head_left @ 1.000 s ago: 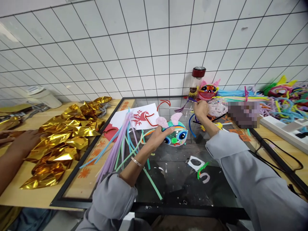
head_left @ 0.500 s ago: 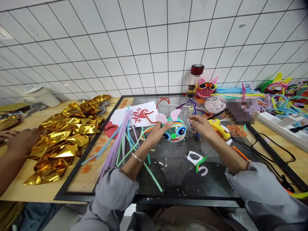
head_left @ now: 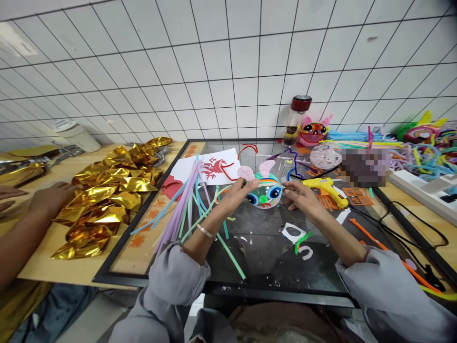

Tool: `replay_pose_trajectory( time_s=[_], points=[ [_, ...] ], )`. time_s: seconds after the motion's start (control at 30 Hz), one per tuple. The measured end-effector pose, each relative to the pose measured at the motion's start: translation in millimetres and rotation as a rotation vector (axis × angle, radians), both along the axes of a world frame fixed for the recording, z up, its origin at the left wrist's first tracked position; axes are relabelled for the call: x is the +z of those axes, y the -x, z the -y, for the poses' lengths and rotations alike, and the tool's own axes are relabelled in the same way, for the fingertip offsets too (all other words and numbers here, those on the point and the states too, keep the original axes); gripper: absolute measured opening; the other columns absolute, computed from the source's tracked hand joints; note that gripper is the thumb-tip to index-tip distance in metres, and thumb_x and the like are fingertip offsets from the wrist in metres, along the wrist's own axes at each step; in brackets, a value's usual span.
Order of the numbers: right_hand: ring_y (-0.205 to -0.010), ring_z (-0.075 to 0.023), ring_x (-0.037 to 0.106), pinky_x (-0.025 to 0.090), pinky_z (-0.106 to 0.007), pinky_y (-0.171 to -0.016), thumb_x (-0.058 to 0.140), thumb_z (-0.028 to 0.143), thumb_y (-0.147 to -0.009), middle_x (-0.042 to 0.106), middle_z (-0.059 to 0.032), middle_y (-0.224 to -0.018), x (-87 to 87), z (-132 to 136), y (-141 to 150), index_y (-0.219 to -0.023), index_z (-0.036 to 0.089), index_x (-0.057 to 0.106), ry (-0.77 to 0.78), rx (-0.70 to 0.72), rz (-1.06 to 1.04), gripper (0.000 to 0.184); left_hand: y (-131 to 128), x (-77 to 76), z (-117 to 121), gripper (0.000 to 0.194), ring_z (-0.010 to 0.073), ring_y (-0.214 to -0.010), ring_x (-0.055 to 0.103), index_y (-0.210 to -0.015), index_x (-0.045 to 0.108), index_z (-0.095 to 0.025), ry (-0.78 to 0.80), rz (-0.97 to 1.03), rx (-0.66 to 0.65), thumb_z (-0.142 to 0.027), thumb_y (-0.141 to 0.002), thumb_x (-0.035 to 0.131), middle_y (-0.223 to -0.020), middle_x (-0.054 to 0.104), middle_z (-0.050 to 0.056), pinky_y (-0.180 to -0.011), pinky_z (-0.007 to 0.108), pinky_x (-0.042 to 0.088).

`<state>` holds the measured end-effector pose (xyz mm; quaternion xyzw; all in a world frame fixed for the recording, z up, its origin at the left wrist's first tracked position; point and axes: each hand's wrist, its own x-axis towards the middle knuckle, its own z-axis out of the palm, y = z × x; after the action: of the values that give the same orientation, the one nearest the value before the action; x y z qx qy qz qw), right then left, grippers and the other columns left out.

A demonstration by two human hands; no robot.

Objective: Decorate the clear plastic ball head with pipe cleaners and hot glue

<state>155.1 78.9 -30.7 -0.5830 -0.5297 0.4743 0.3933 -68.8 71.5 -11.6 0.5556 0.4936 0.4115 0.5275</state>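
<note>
The mask (head_left: 264, 194) lay crosswise; the left hand (head_left: 237, 194) gripped its left edge, the right hand (head_left: 303, 196), loosely spread, hung at its right, contact unclear.

Both forearms (head_left: 204, 237) reach forward — left hand (head_left: 238, 192) is gripping, right hand (head_left: 300, 195) has its fingers loosely bent.
</note>
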Motion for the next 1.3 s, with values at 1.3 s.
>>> replay_pose_trajectory(
  time_s=[1.3],
  points=[
    [-0.07, -0.015, 0.061, 0.055, -0.03, -0.067, 0.072, 0.058, -0.069, 0.068, -0.0037, -0.09, 3.9, 7, 7, -0.103, 0.02, 0.066, -0.128, 0.193, -0.218, 0.051, 18, 10.1, 1, 0.084, 0.0316, -0.116, 0.058, -0.142, 0.045, -0.014, 0.019, -0.122, -0.056, -0.05, -0.071, 0.074, -0.139, 0.055, 0.018, -0.093, 0.039, 0.05]
  ],
)
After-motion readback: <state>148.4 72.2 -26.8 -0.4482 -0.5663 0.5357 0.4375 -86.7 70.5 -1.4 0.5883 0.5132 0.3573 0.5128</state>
